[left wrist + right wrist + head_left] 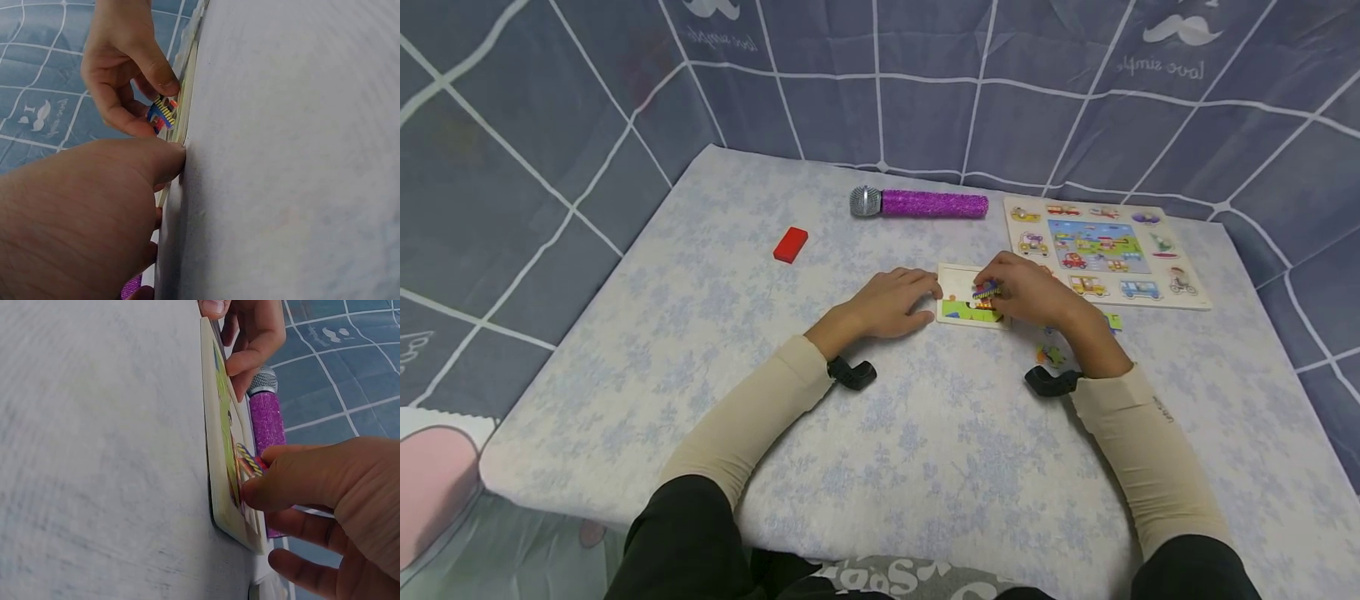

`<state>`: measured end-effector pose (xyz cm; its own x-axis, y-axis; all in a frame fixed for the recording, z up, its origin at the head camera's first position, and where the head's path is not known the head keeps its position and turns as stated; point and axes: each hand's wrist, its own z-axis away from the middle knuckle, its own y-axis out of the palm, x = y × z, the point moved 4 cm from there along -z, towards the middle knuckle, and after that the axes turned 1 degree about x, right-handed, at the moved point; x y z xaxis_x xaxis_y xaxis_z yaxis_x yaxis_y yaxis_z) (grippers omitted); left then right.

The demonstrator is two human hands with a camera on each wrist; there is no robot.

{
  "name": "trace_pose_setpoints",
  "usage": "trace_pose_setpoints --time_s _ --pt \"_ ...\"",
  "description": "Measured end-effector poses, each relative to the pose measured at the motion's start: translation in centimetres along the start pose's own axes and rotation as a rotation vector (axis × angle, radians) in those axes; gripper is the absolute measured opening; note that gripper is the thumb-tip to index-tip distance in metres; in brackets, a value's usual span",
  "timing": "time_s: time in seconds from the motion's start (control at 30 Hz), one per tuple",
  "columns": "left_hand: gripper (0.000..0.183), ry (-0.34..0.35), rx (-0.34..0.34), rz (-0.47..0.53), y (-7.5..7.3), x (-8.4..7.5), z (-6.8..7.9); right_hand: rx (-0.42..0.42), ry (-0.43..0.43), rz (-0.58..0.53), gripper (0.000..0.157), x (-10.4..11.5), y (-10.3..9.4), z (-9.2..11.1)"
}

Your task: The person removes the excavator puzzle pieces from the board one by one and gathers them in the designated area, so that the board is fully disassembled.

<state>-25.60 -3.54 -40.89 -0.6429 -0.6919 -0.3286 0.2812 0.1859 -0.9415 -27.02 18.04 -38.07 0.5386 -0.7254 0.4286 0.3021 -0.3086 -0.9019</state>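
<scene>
A small puzzle board [951, 315] with a raised pale border lies flat on the table. Green and coloured pieces fill the side of it nearer the person. My left hand [891, 302] lies at the board's left edge, its thumb and fingertips touching the rim. Over the right half of the board, my right hand [1028, 287] pinches a colourful puzzle piece [250, 461] between thumb and fingers, tilted up from the surface. Striped yellow and blue shows along that piece's edge. Loose puzzle pieces [1051, 356] lie beside the board, partly hidden under the right wrist.
Behind the right hand lies a larger wooden vehicle puzzle [1180, 250]. A purple glittery microphone [934, 204] rests farther back, and a red block [791, 245] sits to the left. A patterned cloth covers the table [895, 450]; grey curtains [925, 117] hang behind it.
</scene>
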Motion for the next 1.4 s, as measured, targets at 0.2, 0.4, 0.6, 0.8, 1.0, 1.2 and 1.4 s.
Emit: trace_pose_setpoints --time_s 0.2,0.4,0.6,0.8,1.0,1.2,1.4 --pt "0.039 0.003 0.012 -0.005 0.1 -0.2 -0.3 -0.054 -0.034 -0.065 0.031 -0.2 -0.8 0.8" --pt "0.038 0.012 0.023 0.003 0.4 -0.3 -0.6 -0.198 -0.082 -0.084 0.031 -0.8 -2.3 3.0" --pt "0.038 0.0 0.016 0.003 0.2 -0.3 -0.6 -0.32 -0.16 -0.034 0.035 -2.3 -3.0 7.5" --pt "0.037 -0.034 0.018 0.001 0.0 0.1 -0.3 -0.318 -0.037 -0.026 0.03 -4.6 -2.9 11.8" --pt "0.039 -0.03 0.018 0.018 0.0 0.3 -0.2 -0.314 0.072 -0.063 0.028 -6.6 -2.7 15.8" --pt "0.04 -0.037 0.01 0.016 -0.1 0.5 -0.2 -0.248 0.127 -0.158 0.022 -7.8 -2.0 17.6" --pt "0.039 -0.024 0.011 0.019 0.1 0.4 -0.3 -0.269 0.141 -0.154 0.021 -8.6 -1.6 18.3"
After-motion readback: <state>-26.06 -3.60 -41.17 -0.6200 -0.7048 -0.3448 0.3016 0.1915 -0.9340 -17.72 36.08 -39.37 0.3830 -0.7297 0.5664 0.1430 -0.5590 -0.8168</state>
